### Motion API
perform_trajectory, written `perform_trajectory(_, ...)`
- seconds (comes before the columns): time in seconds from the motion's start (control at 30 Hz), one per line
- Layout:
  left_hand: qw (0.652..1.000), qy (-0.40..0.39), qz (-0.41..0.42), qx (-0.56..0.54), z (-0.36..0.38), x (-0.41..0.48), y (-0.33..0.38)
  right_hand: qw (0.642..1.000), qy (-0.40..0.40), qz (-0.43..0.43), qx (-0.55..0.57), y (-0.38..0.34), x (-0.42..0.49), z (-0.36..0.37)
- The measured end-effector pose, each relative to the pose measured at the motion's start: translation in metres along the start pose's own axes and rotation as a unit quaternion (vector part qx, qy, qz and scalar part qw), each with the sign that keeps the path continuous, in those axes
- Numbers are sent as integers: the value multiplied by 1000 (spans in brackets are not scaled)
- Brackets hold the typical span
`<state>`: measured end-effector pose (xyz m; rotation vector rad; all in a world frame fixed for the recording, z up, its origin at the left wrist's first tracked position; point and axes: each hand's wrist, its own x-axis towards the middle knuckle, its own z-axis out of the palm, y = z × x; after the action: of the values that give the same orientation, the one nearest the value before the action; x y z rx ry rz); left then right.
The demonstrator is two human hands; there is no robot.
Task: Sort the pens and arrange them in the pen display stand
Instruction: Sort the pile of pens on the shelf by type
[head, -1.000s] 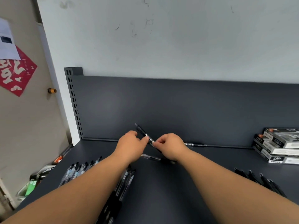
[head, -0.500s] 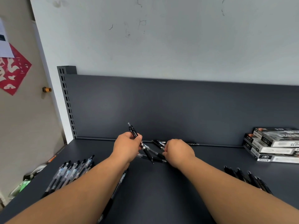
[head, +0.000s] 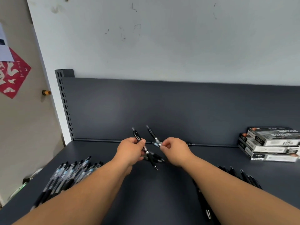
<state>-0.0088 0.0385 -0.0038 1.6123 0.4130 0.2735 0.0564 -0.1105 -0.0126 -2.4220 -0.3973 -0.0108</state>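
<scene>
My left hand (head: 130,151) grips a black pen (head: 146,152) that slants from upper left down to its tip at lower right. My right hand (head: 174,151) pinches a second black pen (head: 151,133) by its lower part, its top pointing up and left. Both hands hover over the middle of the dark shelf (head: 162,200), close together but apart. A few loose pens (head: 156,157) lie on the shelf under and between the hands. A row of clear-barrelled pens (head: 69,174) lies at the left, a group of black pens (head: 240,175) at the right.
Three stacked pen boxes (head: 269,144) sit at the back right against the dark back panel (head: 162,108). A slotted upright (head: 64,103) marks the shelf's left end. One more pen (head: 203,202) lies beside my right forearm. Clutter sits on the floor at lower left.
My right hand has lifted a second pen off the shelf and holds it up. My left hand keeps its pen, now tilted more upright. The view shifted slightly.
</scene>
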Motion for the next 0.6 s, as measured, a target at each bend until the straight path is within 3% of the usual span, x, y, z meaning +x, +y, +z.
perform_trajectory(0.1,999,-33,-1,-38,16,-10,8,986,-60,-23,155,2,-19,-16)
perform_trajectory(0.3,992,-119,17,-35,56,-40,18,978,-152,-49,135,31,-61,-65)
perform_trajectory(0.37,990,-139,24,-20,71,-49,20,982,-112,-33,145,46,-69,-83)
perform_trajectory(0.5,985,-167,22,25,96,-64,22,986,51,23,158,80,-76,-117)
perform_trajectory(0.6,979,-184,10,86,111,-75,19,996,65,24,58,105,-76,-130)
